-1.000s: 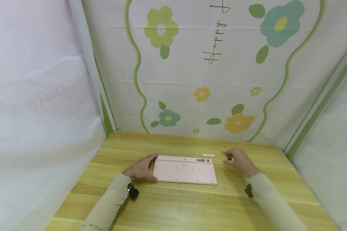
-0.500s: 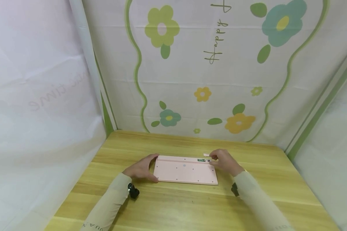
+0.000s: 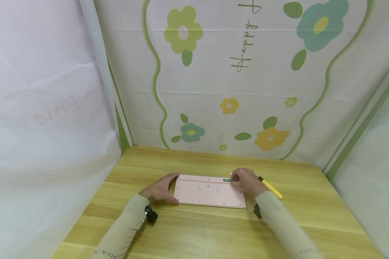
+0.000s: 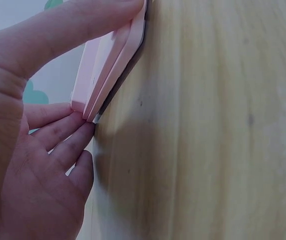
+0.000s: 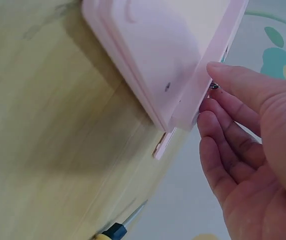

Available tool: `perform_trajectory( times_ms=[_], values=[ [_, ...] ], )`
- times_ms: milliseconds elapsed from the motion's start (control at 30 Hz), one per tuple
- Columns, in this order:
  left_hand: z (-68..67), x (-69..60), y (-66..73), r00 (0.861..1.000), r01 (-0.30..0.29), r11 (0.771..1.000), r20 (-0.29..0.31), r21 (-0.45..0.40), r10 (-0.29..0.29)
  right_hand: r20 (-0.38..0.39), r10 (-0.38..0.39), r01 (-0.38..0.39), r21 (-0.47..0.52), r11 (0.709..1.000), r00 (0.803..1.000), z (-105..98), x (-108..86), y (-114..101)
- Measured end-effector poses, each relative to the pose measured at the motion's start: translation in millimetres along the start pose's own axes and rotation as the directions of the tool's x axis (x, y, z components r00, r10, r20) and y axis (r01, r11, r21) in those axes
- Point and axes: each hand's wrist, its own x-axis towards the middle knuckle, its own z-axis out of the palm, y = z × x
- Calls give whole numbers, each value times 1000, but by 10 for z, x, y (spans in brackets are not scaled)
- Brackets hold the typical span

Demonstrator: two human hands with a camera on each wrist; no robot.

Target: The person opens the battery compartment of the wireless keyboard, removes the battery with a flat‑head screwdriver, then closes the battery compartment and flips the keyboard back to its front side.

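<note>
A slim pink keyboard (image 3: 207,196) lies underside up on the wooden table, small screws dotting its back. My left hand (image 3: 159,189) holds its left end, thumb at the near corner and fingers at the far corner, as the left wrist view also shows. At the far right of the keyboard, my right hand (image 3: 247,181) bends over the uncovered battery compartment (image 3: 227,180), where something green shows. In the right wrist view the thumb touches the raised strip. A small dark shiny piece (image 5: 214,86) sits between thumb and index finger; whether it is pinched is unclear.
A screwdriver (image 3: 271,189) with a yellow handle lies right of the keyboard, its shaft (image 5: 135,214) pointing away. The small pink battery cover (image 5: 163,145) rests just behind the keyboard, mostly hidden by my right hand in the head view. Printed fabric (image 3: 214,79) walls the back and sides.
My right hand has let go of the screwdriver, which now lies on the table, and has moved left to the battery compartment. My left hand keeps its place on the keyboard.
</note>
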Motion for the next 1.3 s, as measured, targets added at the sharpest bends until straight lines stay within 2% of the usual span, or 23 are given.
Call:
perform_trajectory(
  times_ms=[433, 633, 900, 1067, 1300],
  values=[
    [-2, -3, 30, 1000, -1, 1000, -3, 13, 1, 119, 38, -45, 60, 997, 992, -90, 126, -101],
    [0, -6, 26, 1000, -2, 1000, -4, 12, 2, 145, 76, -85, 61, 995, 986, -93, 148, -140],
    [-4, -8, 25, 1000, 0, 1000, -6, 15, 0, 173, 122, -140, 102, 985, 977, -57, 189, -81],
    [1, -8, 21, 1000, 3, 1000, -6, 16, -3, 175, 83, -102, 103, 989, 981, -43, 202, -27],
    [4, 0, 5, 1000, 4, 1000, -9, 15, -4, 136, 3, -15, 86, 996, 991, -32, 192, 37]
  ],
)
